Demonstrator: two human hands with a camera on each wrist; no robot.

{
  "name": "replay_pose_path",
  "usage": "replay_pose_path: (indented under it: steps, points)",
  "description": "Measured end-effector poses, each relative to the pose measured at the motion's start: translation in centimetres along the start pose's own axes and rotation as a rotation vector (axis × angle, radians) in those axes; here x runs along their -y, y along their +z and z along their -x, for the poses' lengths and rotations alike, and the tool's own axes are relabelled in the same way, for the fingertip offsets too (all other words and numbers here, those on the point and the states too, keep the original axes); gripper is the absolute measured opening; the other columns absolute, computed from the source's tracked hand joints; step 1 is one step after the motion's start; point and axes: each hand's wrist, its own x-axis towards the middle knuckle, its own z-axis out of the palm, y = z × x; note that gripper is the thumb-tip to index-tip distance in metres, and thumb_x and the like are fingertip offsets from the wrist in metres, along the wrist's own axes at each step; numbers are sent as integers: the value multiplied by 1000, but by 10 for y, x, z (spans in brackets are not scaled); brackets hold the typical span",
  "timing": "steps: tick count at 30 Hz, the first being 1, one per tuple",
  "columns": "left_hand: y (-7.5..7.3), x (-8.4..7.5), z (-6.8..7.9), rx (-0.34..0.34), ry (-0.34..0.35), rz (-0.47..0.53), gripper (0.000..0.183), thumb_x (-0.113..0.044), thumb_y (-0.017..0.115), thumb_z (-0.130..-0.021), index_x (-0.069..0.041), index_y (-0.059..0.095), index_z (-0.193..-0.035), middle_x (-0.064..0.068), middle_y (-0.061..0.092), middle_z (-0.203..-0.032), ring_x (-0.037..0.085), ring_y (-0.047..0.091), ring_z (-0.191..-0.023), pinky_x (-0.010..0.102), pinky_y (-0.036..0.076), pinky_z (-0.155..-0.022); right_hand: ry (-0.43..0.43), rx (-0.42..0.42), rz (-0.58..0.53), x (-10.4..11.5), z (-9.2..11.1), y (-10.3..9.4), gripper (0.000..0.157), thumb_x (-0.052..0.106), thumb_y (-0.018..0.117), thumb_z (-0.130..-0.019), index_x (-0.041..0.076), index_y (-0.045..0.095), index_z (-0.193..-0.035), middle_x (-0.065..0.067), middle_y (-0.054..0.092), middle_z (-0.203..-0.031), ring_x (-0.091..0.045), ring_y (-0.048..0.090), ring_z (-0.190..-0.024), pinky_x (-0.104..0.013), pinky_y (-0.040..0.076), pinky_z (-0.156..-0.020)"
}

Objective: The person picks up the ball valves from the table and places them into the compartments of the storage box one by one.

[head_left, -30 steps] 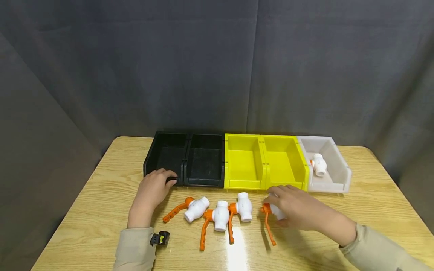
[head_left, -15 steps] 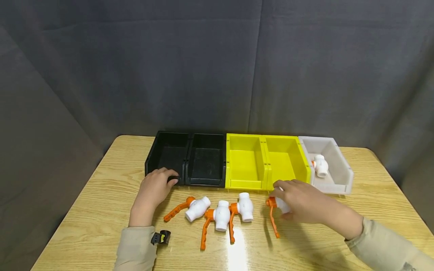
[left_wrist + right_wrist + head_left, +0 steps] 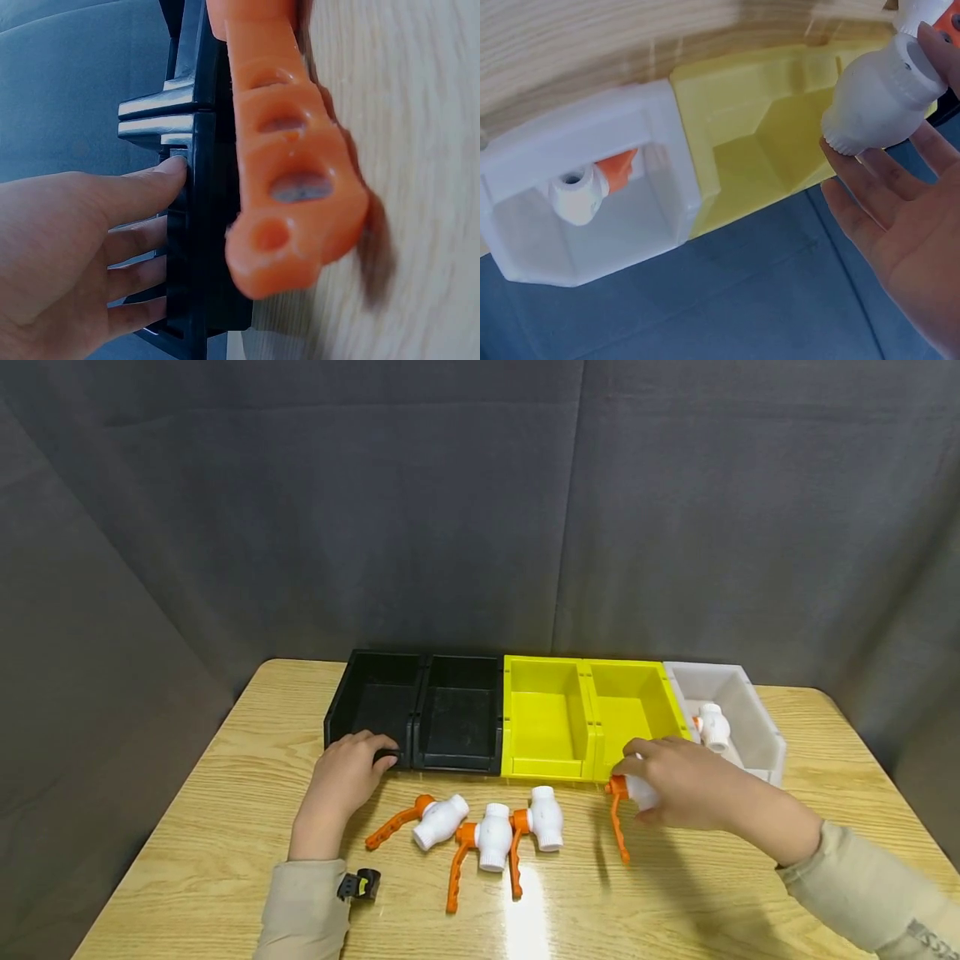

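My left hand [image 3: 345, 777] grips the front lip of the leftmost black bin [image 3: 187, 247], its thumb on the edge and its fingers behind. My right hand [image 3: 686, 781] holds a white ball valve [image 3: 877, 101] by its body, between thumb and fingers. This valve is raised in front of the right yellow bin [image 3: 626, 706], its orange lever [image 3: 618, 835] hanging down. Three more ball valves lie on the table: a left one [image 3: 440, 822], a middle one [image 3: 493, 837] and a right one [image 3: 546, 818]. Another ball valve [image 3: 714, 727] lies inside the white bin [image 3: 630, 247].
Beside the leftmost bin stand a second black bin [image 3: 457, 718] and another yellow bin [image 3: 543, 714], all in one row along the back of the wooden table [image 3: 195, 852]. A dark grey curtain [image 3: 450, 510] hangs behind. The left valve's orange lever [image 3: 292, 165] is close to my left wrist camera.
My right hand has lifted the ball valve off the table and carried it rightward and toward the bins. My left hand stays on the black bin. The view has shifted slightly.
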Motion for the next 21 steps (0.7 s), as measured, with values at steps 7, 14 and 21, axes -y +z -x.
replay_pose_path:
  steps: [7, 14, 21]
  points:
    - [-1, 0, 1, 1, -4, 1, 22, -20, 68, -95, -10, 73, -115, 14, 67, -116, 38, 59, -114, 56, 43, -101, 12, -24, 4, -11, -1, -5, 50, 29, 92, -65, 11, 72, -108, -9, 65, -109, -32, 64, -97, -50, 53, -85]
    - [-1, 0, 0, -6, 1, 2, 22, -19, 69, -95, -9, 73, -114, 13, 67, -114, 38, 60, -112, 55, 44, -100, 11, -53, -4, -21, -2, -6, 47, 27, 92, -65, 10, 72, -105, -7, 66, -106, -31, 64, -97, -51, 53, -81]
    - [-1, -1, 0, 2, 0, -2, 22, -19, 69, -95, -10, 73, -115, 13, 67, -115, 37, 61, -111, 54, 45, -98, 13, -51, 18, -28, -3, -5, 49, 29, 93, -64, 10, 73, -105, -5, 66, -103, -28, 64, -94, -48, 53, -81]
